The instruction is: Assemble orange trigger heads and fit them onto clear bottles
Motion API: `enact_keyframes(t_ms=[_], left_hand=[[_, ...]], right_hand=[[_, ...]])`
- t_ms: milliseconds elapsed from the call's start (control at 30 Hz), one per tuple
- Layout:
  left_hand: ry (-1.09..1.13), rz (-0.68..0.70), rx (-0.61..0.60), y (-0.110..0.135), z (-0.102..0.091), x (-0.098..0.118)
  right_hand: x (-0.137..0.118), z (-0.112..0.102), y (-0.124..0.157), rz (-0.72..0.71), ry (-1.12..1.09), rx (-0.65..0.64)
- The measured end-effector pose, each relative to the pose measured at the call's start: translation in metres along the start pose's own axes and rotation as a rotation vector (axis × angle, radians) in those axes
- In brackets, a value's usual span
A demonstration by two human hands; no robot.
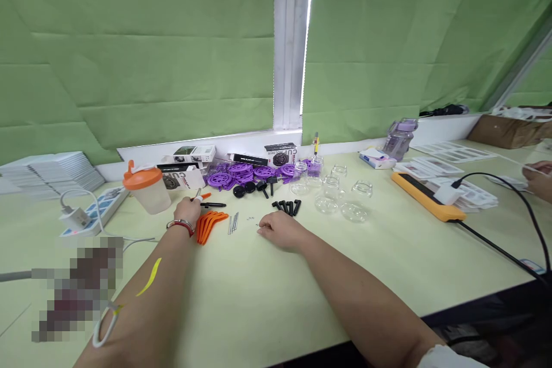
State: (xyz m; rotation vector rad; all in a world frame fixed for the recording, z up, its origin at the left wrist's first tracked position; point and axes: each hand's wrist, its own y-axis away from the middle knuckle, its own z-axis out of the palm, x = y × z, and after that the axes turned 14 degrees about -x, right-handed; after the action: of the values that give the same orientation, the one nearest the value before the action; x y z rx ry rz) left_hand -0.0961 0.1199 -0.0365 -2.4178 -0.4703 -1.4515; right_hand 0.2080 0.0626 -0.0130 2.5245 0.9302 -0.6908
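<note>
My left hand [188, 209] rests on the pale green table [267, 293], fingers closed on a small pen-like tool with an orange tip [200, 196]. A pile of orange plastic strips [209, 224] lies just right of that wrist. My right hand [278, 230] lies knuckles up on the table, fingers curled, beside a few tiny screws [251, 219] and thin metal pins [233, 222]. Short black pegs [287, 206] sit just beyond it. What the right fingers hold, if anything, is hidden.
Purple plastic wheels [241, 175] and small product boxes [190, 155] line the back. Clear glass cups [340, 198] stand right of centre. An orange-lidded cup [147, 187], a power strip [92, 213], an orange power strip [426, 196] with black cable, and another person's hand [539, 179] at far right.
</note>
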Motion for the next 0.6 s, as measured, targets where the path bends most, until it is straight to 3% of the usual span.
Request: enact_keyframes(t_ms=[100,200,367,467,600], left_hand=[[-0.243,-0.064,0.046,0.005,0.003,0.012],[-0.451,0.008,0.042,0.014,0.016,0.031],[-0.661,0.249,-0.174,0.023,0.058,0.059],[-0.726,0.281,-0.283,0.021,0.079,0.063],[-0.767,0.260,-0.369,0.014,0.091,0.059]], right_hand=[[0.000,0.000,0.000,0.000,0.010,-0.003],[-0.002,-0.002,0.000,0.004,0.020,-0.009],[-0.002,-0.002,0.000,0.002,0.049,-0.016],[0.000,-0.001,-0.001,-0.004,0.045,-0.022],[0.000,-0.001,-0.002,-0.008,0.046,-0.033]])
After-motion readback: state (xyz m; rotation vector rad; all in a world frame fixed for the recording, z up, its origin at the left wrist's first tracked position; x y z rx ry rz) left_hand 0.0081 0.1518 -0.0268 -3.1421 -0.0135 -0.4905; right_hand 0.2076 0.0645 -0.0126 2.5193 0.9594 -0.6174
